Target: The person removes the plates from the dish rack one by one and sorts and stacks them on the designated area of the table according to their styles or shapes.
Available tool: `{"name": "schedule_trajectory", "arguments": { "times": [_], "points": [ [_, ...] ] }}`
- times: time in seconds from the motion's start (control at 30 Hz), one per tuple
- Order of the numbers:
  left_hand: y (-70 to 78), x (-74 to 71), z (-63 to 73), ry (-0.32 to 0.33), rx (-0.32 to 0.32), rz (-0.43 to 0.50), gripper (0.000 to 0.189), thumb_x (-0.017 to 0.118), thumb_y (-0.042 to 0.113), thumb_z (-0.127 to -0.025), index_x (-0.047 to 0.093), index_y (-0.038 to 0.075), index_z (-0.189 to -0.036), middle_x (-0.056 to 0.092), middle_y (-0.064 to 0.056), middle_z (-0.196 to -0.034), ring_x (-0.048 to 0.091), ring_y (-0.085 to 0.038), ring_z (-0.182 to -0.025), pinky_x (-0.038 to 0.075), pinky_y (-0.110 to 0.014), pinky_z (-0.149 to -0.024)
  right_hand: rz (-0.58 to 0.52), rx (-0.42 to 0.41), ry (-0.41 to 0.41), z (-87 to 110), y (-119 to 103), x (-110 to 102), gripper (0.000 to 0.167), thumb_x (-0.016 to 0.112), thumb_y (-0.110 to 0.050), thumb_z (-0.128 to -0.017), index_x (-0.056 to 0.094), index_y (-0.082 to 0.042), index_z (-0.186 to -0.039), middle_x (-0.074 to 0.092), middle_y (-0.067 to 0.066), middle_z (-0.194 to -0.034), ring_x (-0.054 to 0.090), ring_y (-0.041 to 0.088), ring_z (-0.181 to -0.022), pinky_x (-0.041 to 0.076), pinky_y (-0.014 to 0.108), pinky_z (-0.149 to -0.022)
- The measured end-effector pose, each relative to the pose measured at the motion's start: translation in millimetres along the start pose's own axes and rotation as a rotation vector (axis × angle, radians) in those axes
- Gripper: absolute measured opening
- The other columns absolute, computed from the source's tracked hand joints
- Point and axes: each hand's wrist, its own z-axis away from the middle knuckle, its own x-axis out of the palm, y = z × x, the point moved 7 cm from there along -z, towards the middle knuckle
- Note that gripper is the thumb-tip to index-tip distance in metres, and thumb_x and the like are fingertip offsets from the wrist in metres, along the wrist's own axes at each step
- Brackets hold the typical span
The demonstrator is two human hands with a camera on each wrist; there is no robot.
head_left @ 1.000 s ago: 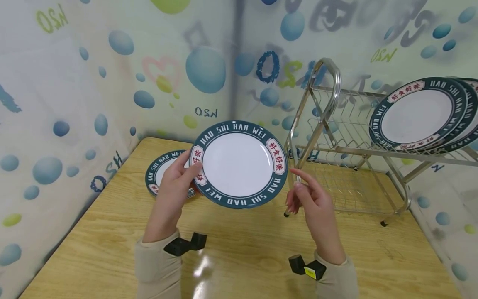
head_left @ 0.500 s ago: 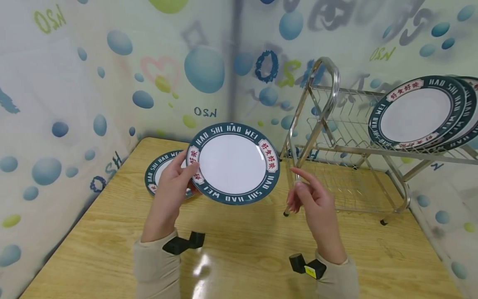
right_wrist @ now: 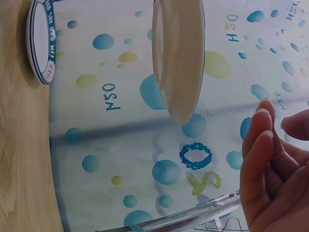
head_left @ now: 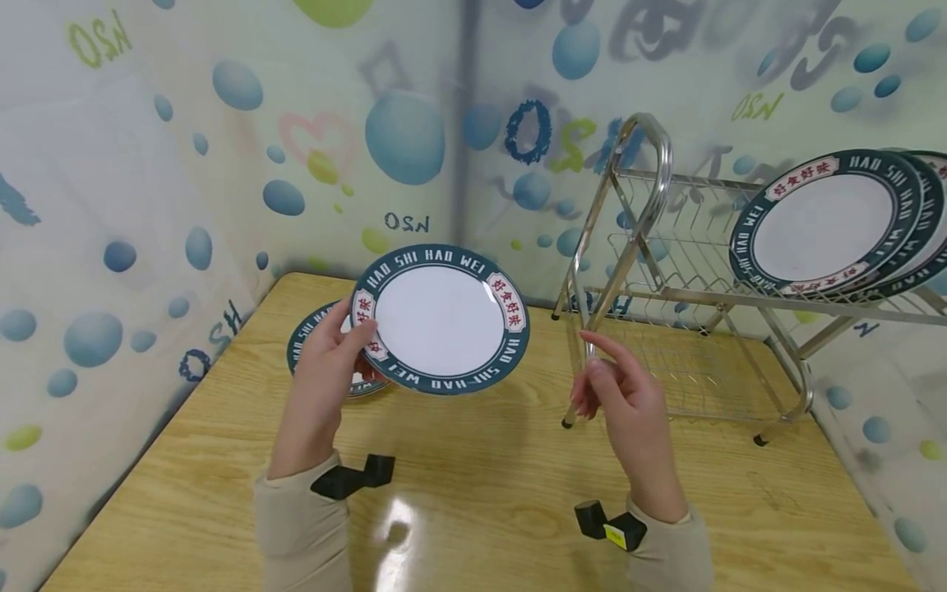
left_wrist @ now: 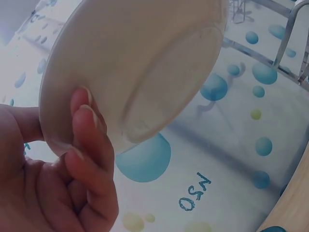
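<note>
Wood-grain tabletop [head_left: 481, 501] | metal wire rack [head_left: 695, 296] | plate [head_left: 440, 321] round, glossy white, green lettered rim | left grip [head_left: 323, 370] pinching plate | right grip [head_left: 625, 403] loosely bent

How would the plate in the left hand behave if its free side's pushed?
The plate is probably stiff: no sag shows, though the left hand grips only one edge. Its glinting face may be slippery, and the unsupported side could tip.

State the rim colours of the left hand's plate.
The plate rim is dark green with white lettering and pale panels of red characters, clearest in the head view.
</note>
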Motion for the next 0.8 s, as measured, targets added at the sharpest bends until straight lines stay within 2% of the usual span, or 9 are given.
{"name": "schedule_trajectory", "arguments": {
  "times": [0.17,0.33,0.6,0.8],
  "points": [
    [-3.0,-8.3,-1.4,0.035,0.004,-0.011,0.045,0.046,0.032,-0.092,0.038,0.016,-0.133,0.063,-0.009,-0.078,0.056,-0.026,-0.058,0.047,-0.027,-0.053,-0.01,-0.002,0.0,-0.7,0,1,0.031,0.043,-0.02,-0.095,0.05,-0.021,-0.125,0.058,0.006,-0.067,0.053,0.02,-0.053,0.046,0.035,-0.049],
    [-6.6,-16.7,-2.7,0.063,-0.013,0.003,0.046,0.046,0.031,-0.093,0.037,0.013,-0.134,0.062,-0.009,-0.077,0.054,-0.021,-0.055,0.046,-0.026,-0.052,-0.014,-0.018,0.003,-0.8,-2,0,0.032,0.042,-0.017,-0.095,0.049,-0.017,-0.126,0.058,0.008,-0.067,0.053,0.02,-0.053,0.046,0.033,-0.048],
    [-16.2,-26.4,-2.8,0.114,-0.091,-0.031,0.049,0.045,0.038,-0.091,0.035,0.018,-0.135,0.062,-0.01,-0.084,0.056,-0.023,-0.061,0.047,-0.028,-0.056,0.011,-0.037,0.022,0.5,-3,-2,0.033,0.042,-0.014,-0.095,0.048,-0.011,-0.127,0.058,0.009,-0.069,0.053,0.019,-0.054,0.045,0.03,-0.049],
    [-20.5,-31.4,-3.8,0.146,-0.115,-0.057,0.049,0.043,0.04,-0.092,0.035,0.019,-0.135,0.061,-0.01,-0.086,0.055,-0.023,-0.063,0.046,-0.028,-0.058,0.016,-0.063,0.041,-0.5,-5,-6,0.032,0.041,-0.011,-0.095,0.047,-0.007,-0.127,0.057,0.011,-0.07,0.053,0.019,-0.055,0.045,0.028,-0.048]
  ]
}}
